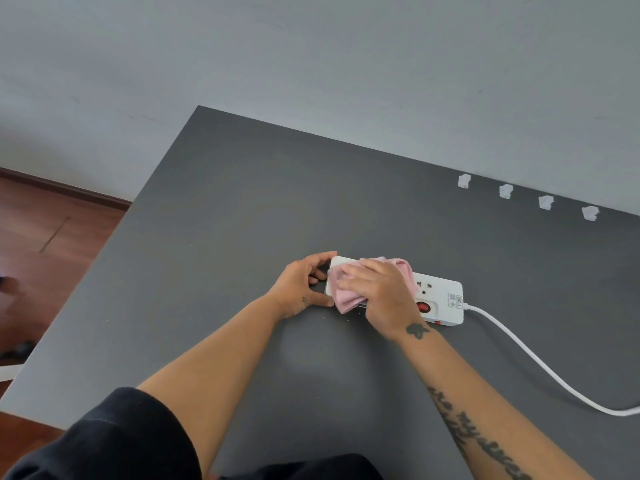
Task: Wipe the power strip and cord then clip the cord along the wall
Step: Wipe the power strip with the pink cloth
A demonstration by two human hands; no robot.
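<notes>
A white power strip [440, 296] with a red switch lies flat on the dark grey table [242, 209]. My left hand [301, 285] grips its left end, thumb on the near side and fingers over the far edge. My right hand [377, 292] presses a pink cloth [346, 296] onto the strip's top, covering its left half. The white cord [526, 355] leaves the strip's right end and curves toward the right edge of the view. Several white cable clips [506, 191] sit in a row along the table's far edge by the wall.
A pale grey wall [311, 64] rises behind the table. Wooden floor [45, 230] with a dark baseboard shows at the left. The table's left edge runs diagonally down to the lower left.
</notes>
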